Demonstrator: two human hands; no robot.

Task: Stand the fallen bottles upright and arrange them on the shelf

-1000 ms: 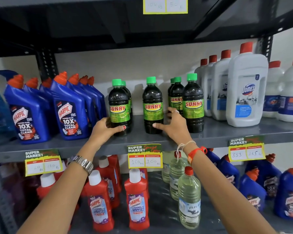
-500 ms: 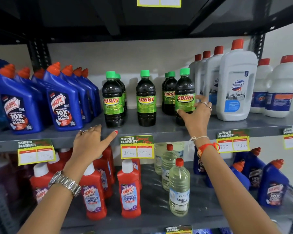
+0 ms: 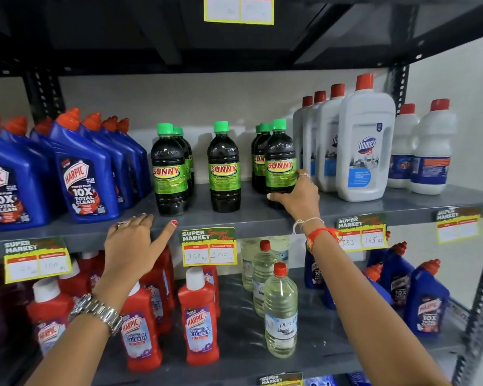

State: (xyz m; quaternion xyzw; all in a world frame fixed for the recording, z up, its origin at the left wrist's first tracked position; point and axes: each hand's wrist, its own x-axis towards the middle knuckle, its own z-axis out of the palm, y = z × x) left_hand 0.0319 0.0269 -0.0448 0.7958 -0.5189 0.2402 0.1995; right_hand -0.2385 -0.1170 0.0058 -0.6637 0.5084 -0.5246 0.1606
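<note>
Right hand (image 3: pixel 300 197) fingers wrapped round the front right Sunny bottle (image 3: pixel 280 160) of dark liquid, upright on the grey shelf (image 3: pixel 374 208), left hand (image 3: pixel 131 243) spread open, resting on the shelf edge, holding nothing

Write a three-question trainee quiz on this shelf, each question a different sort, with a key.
1. True or false: the right hand is wrapped around a dark bottle with a green cap.
2. The left hand is: A) holding a red bottle, B) empty at the shelf edge, C) lifting a blue bottle.
3. Fill in: the big white bottles have ___ caps.

Key: 1 true; 2 B; 3 red.
</note>
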